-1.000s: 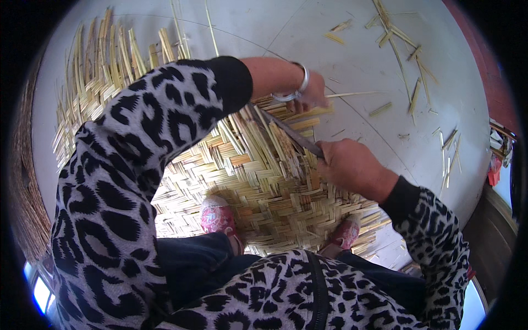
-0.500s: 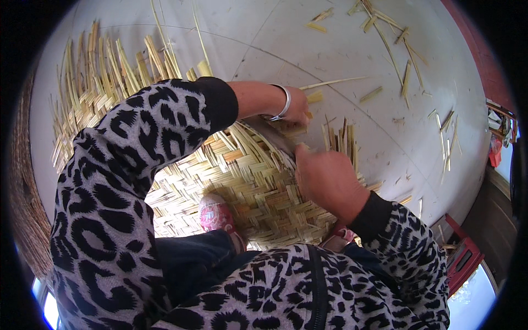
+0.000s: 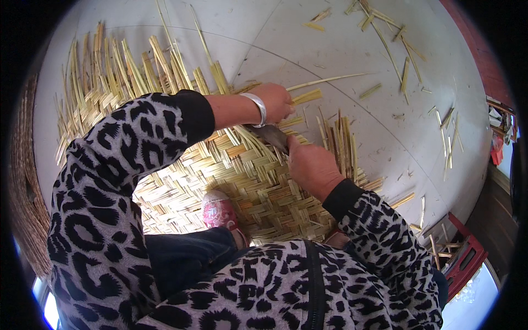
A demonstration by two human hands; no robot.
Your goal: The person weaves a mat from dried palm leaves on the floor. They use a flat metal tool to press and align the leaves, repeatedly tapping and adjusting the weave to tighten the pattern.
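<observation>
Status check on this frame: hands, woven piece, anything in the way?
Right hand gripping flat dark-grey blade. Left hand curled at far edge of pale-yellow woven strip mat, grip unclear. Red-patterned shoe on mat, apart from blade.

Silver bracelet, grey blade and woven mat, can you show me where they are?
Silver bracelet (image 3: 262, 109), head view: its band.
Grey blade (image 3: 273, 136), head view: its flat side.
Woven mat (image 3: 256, 179), head view: a bare patch of weave.

Straw-coloured woven mat (image 3: 247, 184), flat, uneven strip ends (image 3: 118, 63) fringing it, grey blade (image 3: 273, 136) slanted over it
</observation>
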